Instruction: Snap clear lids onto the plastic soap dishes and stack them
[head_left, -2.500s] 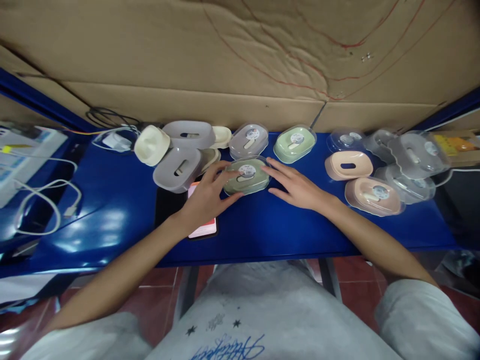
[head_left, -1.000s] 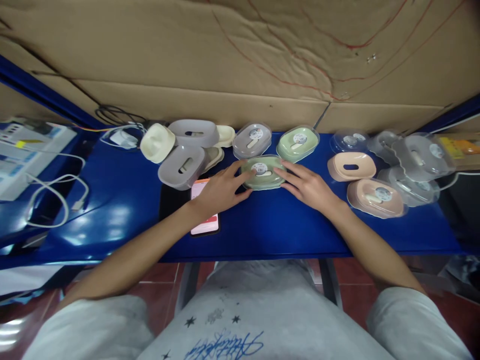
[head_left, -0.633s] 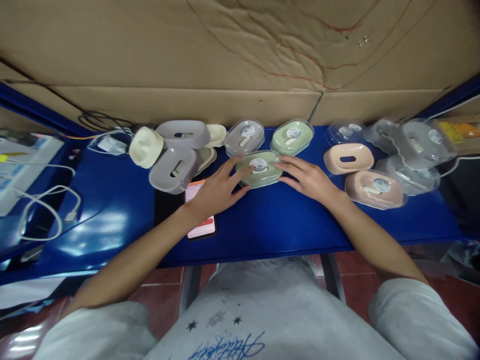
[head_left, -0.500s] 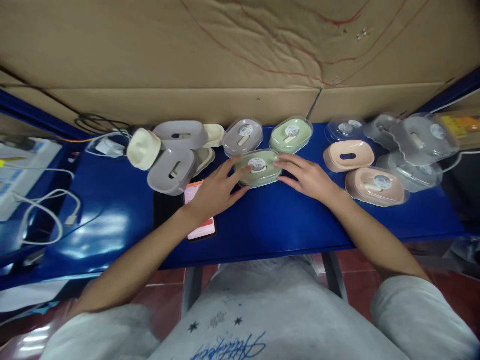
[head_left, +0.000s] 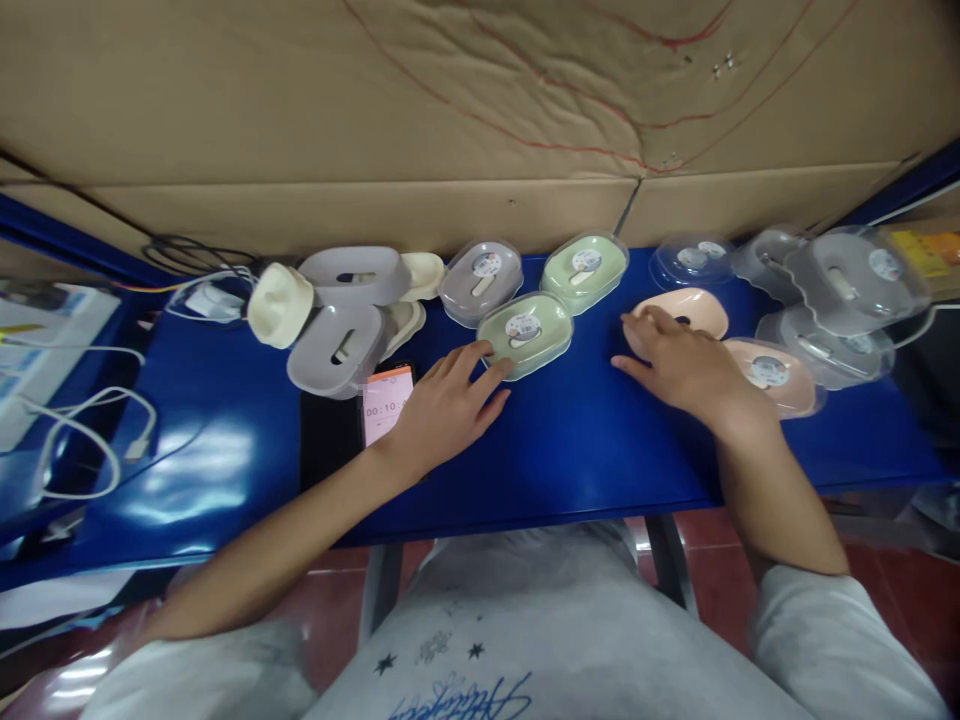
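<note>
A green oval soap dish (head_left: 541, 340) under a clear, labelled cover lies mid-table. My left hand (head_left: 450, 405) rests at its lower left edge, fingers apart, the tips touching or just over the rim. Farther right, my right hand (head_left: 694, 372) has its fingers on the left end of an uncovered peach soap dish (head_left: 705, 308), with the thumb in front; the hand hides part of that dish. Behind the green one stand a covered grey soap dish (head_left: 461, 295) and a second covered green soap dish (head_left: 604, 275). A covered peach soap dish (head_left: 799, 392) is partly behind my right wrist.
Grey trays (head_left: 319, 350) and cream inserts (head_left: 281, 310) are grouped at left. A phone (head_left: 386, 405) showing a timer lies partly under my left hand. Several clear covers (head_left: 855, 275) pile up at right. Cables (head_left: 112, 390) lie at far left, before a cardboard wall (head_left: 300, 90).
My right hand has left the covered green soap dish and moved right to the uncovered peach one, which has shifted slightly left. My left hand has drawn back to the green dish's edge.
</note>
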